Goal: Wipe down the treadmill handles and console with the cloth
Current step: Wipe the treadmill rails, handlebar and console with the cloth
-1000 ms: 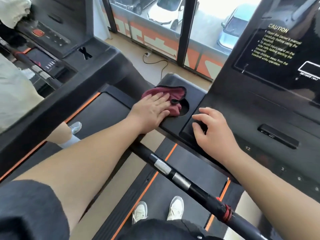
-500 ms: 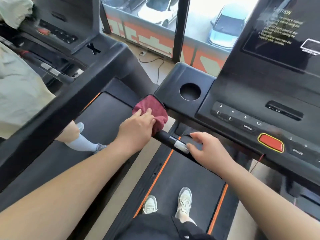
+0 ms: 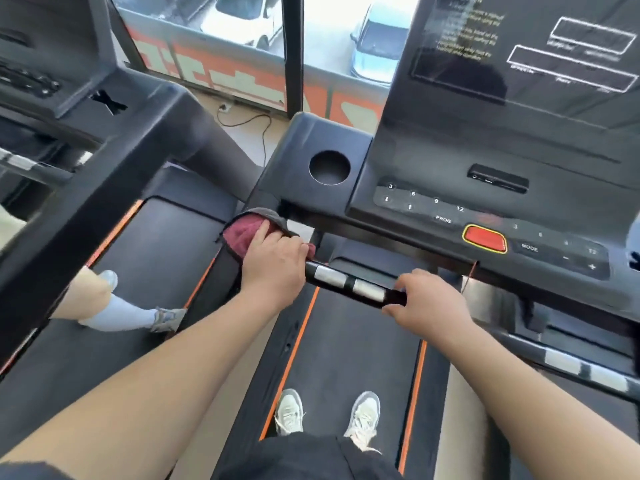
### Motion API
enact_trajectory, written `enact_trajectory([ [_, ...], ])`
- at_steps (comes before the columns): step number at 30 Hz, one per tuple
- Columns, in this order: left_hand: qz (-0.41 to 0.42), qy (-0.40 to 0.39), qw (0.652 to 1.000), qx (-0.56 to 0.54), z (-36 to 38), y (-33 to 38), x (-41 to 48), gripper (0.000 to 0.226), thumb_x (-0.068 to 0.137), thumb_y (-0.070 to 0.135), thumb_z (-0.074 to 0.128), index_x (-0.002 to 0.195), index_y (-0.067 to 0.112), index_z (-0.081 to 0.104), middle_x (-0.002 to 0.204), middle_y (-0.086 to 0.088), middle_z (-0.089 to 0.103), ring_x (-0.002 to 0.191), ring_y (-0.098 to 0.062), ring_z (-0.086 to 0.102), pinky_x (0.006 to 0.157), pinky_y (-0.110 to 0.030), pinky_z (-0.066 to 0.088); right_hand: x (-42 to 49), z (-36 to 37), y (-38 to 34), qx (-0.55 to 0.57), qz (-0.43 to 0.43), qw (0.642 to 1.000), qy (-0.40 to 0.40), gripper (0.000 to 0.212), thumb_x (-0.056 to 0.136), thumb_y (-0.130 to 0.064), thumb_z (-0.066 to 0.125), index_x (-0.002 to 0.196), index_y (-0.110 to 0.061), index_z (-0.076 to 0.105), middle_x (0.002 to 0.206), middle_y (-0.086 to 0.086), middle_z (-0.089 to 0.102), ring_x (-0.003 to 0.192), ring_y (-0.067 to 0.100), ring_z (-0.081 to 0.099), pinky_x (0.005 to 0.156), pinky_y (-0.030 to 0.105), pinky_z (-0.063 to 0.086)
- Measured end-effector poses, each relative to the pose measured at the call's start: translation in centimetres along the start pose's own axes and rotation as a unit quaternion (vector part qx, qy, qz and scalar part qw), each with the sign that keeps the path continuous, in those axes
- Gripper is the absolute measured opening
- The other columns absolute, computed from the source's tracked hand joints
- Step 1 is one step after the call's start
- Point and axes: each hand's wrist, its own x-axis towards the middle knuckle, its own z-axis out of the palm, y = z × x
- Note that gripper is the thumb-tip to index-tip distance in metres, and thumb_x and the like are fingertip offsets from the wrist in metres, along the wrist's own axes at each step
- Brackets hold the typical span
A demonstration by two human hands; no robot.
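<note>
My left hand (image 3: 273, 263) presses a dark red cloth (image 3: 242, 233) around the left end of the black handlebar (image 3: 349, 284), which has two silver sensor plates. My right hand (image 3: 427, 303) grips the same bar just right of those plates. Above the bar is the black console (image 3: 485, 188) with number buttons, a red stop button (image 3: 484, 238), a round cup holder (image 3: 329, 167) and a dark screen (image 3: 526, 50). The cloth's lower part is hidden under my left hand.
Another person's leg and shoe (image 3: 121, 311) stand on the neighbouring treadmill at the left, whose frame (image 3: 104, 188) runs diagonally beside me. My own shoes (image 3: 325, 414) rest on the belt. A window with parked cars (image 3: 242, 19) lies beyond.
My left hand slid the cloth from the cup holder area down onto the handlebar's left end. My right hand left the console and took hold of the bar.
</note>
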Motion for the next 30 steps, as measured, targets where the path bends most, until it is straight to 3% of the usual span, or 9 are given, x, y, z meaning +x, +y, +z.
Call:
enact_trajectory([
  [4,-0.075,0.066,0.988,-0.121,1.3,4.1,-0.9,0.031,0.098,0.023,0.04,0.085,0.025,0.068,0.084,0.004,0.067,0.092,-0.025,0.064,0.112,-0.047,0.033,0.3,0.2,0.2,-0.008,-0.013,1.0,0.008,0.038,0.082,-0.052,0.07,0.109,-0.026,0.065,0.108,-0.006,0.058,0.111,0.021,0.058,0.082,0.036,0.053],
  [8,0.121,0.058,0.974,-0.18,1.8,4.1,-2.9,0.03,0.103,0.023,0.043,0.105,0.018,0.072,0.116,0.003,0.074,0.112,-0.021,0.067,0.11,-0.045,0.039,0.6,0.2,0.3,-0.023,-0.025,0.999,0.005,0.038,0.084,-0.051,0.067,0.11,-0.024,0.062,0.109,-0.005,0.058,0.112,0.021,0.056,0.08,0.034,0.05],
  [10,0.163,0.023,0.977,-0.137,1.0,0.9,-1.9,0.039,0.104,0.033,0.037,0.116,0.017,0.071,0.123,0.002,0.072,0.118,-0.019,0.064,0.114,-0.043,0.038,0.7,0.2,0.3,-0.03,-0.031,0.999,0.007,0.037,0.084,-0.05,0.066,0.107,-0.023,0.061,0.107,-0.004,0.057,0.109,0.021,0.056,0.077,0.034,0.049],
  [13,0.075,-0.019,0.996,-0.035,0.2,-1.2,-0.3,0.041,0.103,0.041,0.026,0.103,0.022,0.063,0.099,0.001,0.07,0.103,-0.026,0.062,0.117,-0.043,0.031,0.7,0.2,0.2,-0.033,-0.034,0.999,0.006,0.036,0.083,-0.05,0.066,0.105,-0.023,0.061,0.106,-0.005,0.057,0.108,0.021,0.056,0.075,0.033,0.048],
  [16,-0.032,0.052,0.997,-0.052,1.4,3.5,-1.4,0.035,0.103,0.035,0.034,0.093,0.021,0.065,0.089,0.001,0.066,0.097,-0.03,0.06,0.114,-0.047,0.032,0.9,0.1,0.2,-0.034,-0.033,0.999,0.005,0.034,0.081,-0.051,0.067,0.102,-0.024,0.061,0.103,-0.006,0.057,0.106,0.021,0.057,0.078,0.034,0.05],
  [19,0.1,0.097,0.983,-0.122,3.8,7.9,-3.8,0.034,0.103,0.03,0.042,0.118,0.016,0.07,0.117,0.001,0.072,0.113,-0.028,0.062,0.114,-0.047,0.038,0.9,0.2,0.2,-0.039,-0.037,0.998,0.011,0.033,0.08,-0.051,0.068,0.101,-0.025,0.062,0.102,-0.006,0.057,0.107,0.02,0.058,0.075,0.033,0.048],
  [22,0.208,0.07,0.969,-0.115,3.0,4.6,-3.0,0.039,0.104,0.028,0.042,0.129,0.014,0.068,0.129,-0.002,0.07,0.119,-0.024,0.063,0.113,-0.045,0.042,0.8,0.3,0.1,-0.046,-0.045,0.998,0.016,0.034,0.081,-0.052,0.067,0.101,-0.025,0.061,0.102,-0.006,0.057,0.108,0.021,0.058,0.073,0.033,0.047],
  [27,0.026,0.098,0.995,-0.024,1.6,2.5,-2.0,0.035,0.103,0.026,0.033,0.1,0.014,0.066,0.096,-0.003,0.067,0.099,-0.03,0.064,0.116,-0.042,0.029,0.7,0.5,0.2,-0.04,-0.043,0.998,0.025,0.033,0.082,-0.05,0.067,0.101,-0.023,0.061,0.104,-0.006,0.057,0.107,0.02,0.056,0.073,0.032,0.047],
  [30,0.044,0.091,0.992,-0.08,3.8,8.6,-4.4,0.037,0.102,0.027,0.039,0.121,0.011,0.067,0.119,-0.004,0.068,0.119,-0.031,0.06,0.118,-0.046,0.031,0.7,0.6,0.1,-0.031,-0.039,0.998,0.025,0.033,0.081,-0.051,0.069,0.099,-0.025,0.061,0.101,-0.007,0.056,0.106,0.019,0.056,0.07,0.032,0.045],
])
